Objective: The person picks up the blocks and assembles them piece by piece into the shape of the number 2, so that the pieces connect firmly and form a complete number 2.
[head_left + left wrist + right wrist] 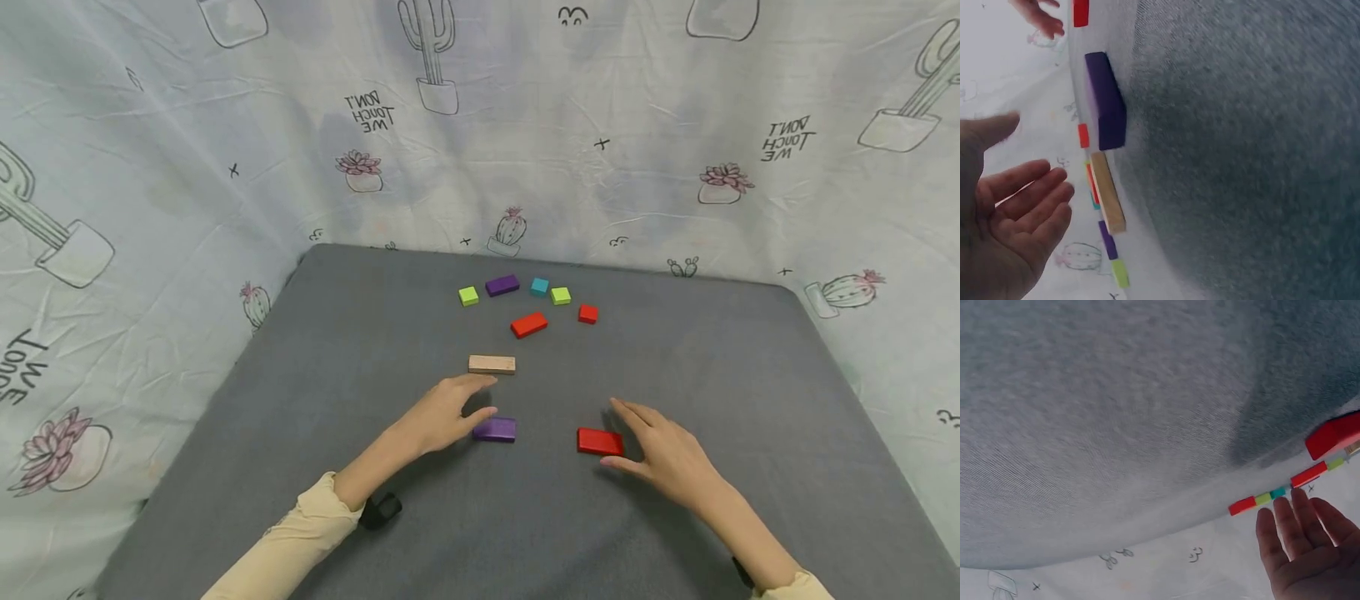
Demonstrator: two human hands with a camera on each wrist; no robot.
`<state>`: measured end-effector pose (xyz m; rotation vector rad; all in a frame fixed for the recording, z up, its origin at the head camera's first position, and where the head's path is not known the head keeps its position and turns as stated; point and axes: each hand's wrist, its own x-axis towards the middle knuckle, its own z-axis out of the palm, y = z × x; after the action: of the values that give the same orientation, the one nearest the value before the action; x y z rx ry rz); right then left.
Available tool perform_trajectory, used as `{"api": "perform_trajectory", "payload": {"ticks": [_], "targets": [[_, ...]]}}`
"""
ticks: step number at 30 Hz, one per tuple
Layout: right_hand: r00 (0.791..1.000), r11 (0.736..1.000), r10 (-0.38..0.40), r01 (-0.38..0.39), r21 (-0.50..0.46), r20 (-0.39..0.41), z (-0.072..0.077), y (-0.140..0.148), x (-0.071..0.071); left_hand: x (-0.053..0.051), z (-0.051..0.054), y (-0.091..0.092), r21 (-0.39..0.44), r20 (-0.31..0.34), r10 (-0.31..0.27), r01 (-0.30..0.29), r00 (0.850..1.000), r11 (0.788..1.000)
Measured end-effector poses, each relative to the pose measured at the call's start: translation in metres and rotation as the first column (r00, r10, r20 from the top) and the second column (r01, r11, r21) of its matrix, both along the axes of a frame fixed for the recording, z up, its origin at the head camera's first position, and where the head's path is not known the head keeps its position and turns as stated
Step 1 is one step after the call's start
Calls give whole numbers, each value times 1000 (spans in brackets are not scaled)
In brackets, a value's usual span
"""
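My left hand [447, 414] hovers with spread, relaxed fingers above a purple block [495, 430]. In the left wrist view that purple block [1105, 103] lies apart from the fingers. A plain wooden block [492, 364] lies just beyond my left fingertips. On the right, my right hand [660, 454] is held with thumb and fingers apart around a red block [598, 442]. The right wrist view shows the fingers of this hand [1310, 550] extended, with the red block [1335, 434] near the frame's edge. Neither hand holds anything.
Farther back on the grey table [360, 333] lie a red block [529, 325], a red cube [588, 314], a purple block [502, 286], a teal cube [539, 287] and two lime cubes [468, 296]. A cactus-printed cloth [525, 167] hangs behind.
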<state>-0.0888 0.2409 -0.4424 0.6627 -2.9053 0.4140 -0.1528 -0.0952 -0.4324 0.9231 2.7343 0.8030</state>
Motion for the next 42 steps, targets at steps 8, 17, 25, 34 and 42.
{"api": "perform_trajectory", "payload": {"ticks": [8,17,25,34,42], "targets": [[989,1000,-30,30,1,146,-3,6,3,-8,-11,0,-76,35,-73,75,997,994],[990,999,-33,29,32,138,-2,5,5,-16,-18,6,-26,19,-170,171,985,985],[988,999,-37,30,45,152,-2,3,6,-21,-21,10,-11,-65,-247,247,967,969],[988,998,-31,22,61,151,-3,2,5,-29,-18,16,77,-47,-239,242,970,967],[990,998,-29,21,62,140,-4,2,4,-32,-18,26,90,-76,-279,285,957,954]]}}
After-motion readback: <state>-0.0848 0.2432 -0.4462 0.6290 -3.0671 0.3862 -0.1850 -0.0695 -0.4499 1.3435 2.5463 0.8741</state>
